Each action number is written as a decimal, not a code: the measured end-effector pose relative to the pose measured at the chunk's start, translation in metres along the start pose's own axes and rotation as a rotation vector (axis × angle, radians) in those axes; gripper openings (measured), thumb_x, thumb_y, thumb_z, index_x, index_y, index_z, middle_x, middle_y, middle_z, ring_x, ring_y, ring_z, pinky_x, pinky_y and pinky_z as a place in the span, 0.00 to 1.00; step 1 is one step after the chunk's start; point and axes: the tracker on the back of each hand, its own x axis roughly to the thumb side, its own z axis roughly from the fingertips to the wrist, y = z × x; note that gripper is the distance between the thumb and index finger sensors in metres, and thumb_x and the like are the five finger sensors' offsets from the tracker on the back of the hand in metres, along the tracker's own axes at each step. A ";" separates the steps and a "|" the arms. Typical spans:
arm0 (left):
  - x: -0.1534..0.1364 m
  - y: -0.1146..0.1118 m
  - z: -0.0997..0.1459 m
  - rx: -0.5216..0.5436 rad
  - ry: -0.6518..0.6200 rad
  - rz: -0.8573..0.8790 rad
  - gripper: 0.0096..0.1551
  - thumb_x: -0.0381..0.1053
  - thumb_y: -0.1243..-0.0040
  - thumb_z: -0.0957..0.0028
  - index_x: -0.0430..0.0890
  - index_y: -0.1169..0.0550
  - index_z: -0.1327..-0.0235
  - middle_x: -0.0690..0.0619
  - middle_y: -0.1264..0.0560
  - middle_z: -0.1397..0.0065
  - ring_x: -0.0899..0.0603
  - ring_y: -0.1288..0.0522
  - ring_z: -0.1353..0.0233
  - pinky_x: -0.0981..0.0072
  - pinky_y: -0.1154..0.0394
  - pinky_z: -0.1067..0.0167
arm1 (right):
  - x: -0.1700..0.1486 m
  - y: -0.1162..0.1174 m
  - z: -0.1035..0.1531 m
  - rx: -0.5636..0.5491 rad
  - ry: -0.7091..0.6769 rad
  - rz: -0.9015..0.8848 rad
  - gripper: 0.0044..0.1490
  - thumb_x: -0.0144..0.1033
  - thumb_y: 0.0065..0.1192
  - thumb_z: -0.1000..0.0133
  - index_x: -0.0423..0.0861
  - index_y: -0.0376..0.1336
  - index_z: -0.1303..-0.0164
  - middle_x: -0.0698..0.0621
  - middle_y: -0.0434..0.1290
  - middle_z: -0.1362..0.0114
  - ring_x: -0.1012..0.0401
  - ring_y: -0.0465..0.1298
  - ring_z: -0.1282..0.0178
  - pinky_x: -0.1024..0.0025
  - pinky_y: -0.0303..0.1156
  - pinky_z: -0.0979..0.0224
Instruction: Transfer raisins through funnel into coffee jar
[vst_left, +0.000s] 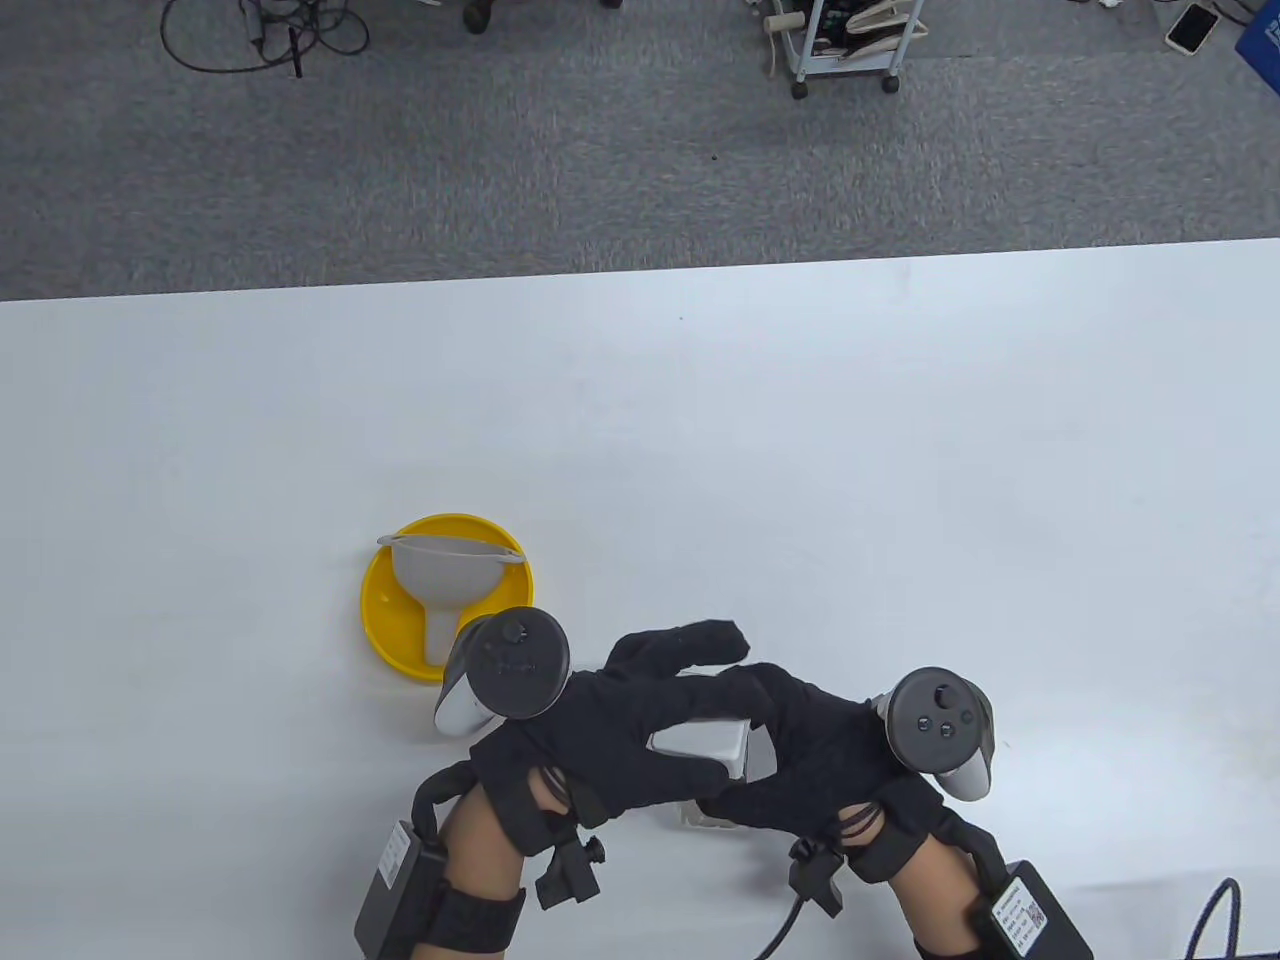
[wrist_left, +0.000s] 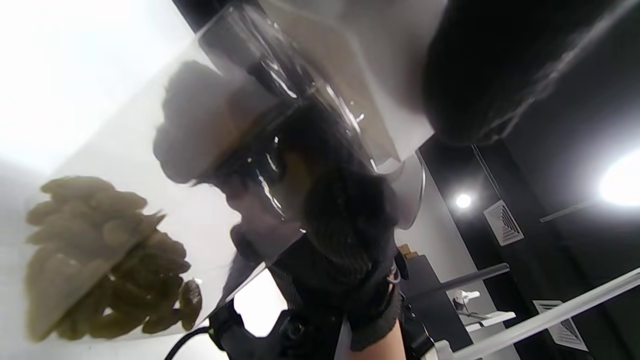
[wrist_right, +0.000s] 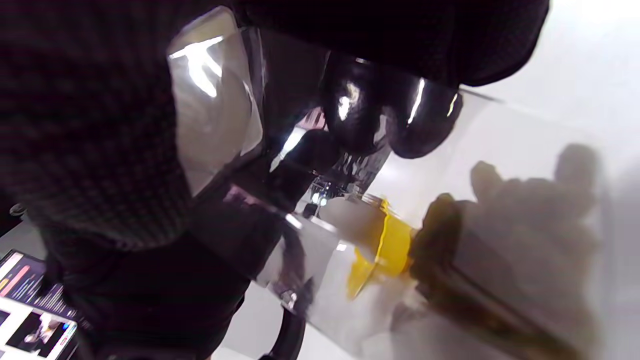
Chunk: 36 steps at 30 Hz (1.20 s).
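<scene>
Clear container (vst_left: 700, 745) of raisins (wrist_left: 100, 260) gripped between both hands.
Left hand (vst_left: 620, 730) and right hand (vst_left: 810, 770) clasp it at six o'clock, probably to open it; funnel (vst_left: 445, 575) waits on yellow lid (vst_left: 385, 620) at nine o'clock.

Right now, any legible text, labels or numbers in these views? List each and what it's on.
None can be read.
Label with a QR-like code on the right wrist pack: print too small.
Label on the left wrist pack: too small.
Screen at the lower left of the right wrist view: lines of text, blurred.
Clear container of raisins, funnel, yellow dish: no print visible.
</scene>
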 end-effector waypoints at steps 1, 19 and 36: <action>0.005 0.000 0.002 0.020 -0.013 0.009 0.53 0.63 0.25 0.49 0.69 0.46 0.18 0.47 0.57 0.10 0.28 0.56 0.17 0.26 0.54 0.24 | 0.000 -0.001 0.001 -0.025 0.009 0.005 0.62 0.65 0.92 0.67 0.43 0.61 0.34 0.41 0.76 0.34 0.44 0.78 0.39 0.38 0.69 0.29; 0.023 -0.047 -0.010 0.414 0.248 -0.537 0.53 0.75 0.39 0.49 0.56 0.52 0.24 0.39 0.49 0.18 0.31 0.39 0.23 0.36 0.37 0.26 | 0.000 -0.008 0.015 -0.312 0.143 0.117 0.62 0.68 0.89 0.66 0.42 0.59 0.36 0.40 0.74 0.35 0.44 0.78 0.41 0.38 0.70 0.31; 0.007 -0.014 0.002 0.091 0.052 -0.038 0.56 0.73 0.34 0.45 0.60 0.54 0.17 0.42 0.65 0.12 0.26 0.58 0.17 0.26 0.52 0.25 | -0.003 0.000 0.012 -0.186 0.144 -0.179 0.62 0.65 0.88 0.64 0.42 0.56 0.34 0.40 0.72 0.32 0.43 0.76 0.37 0.36 0.67 0.28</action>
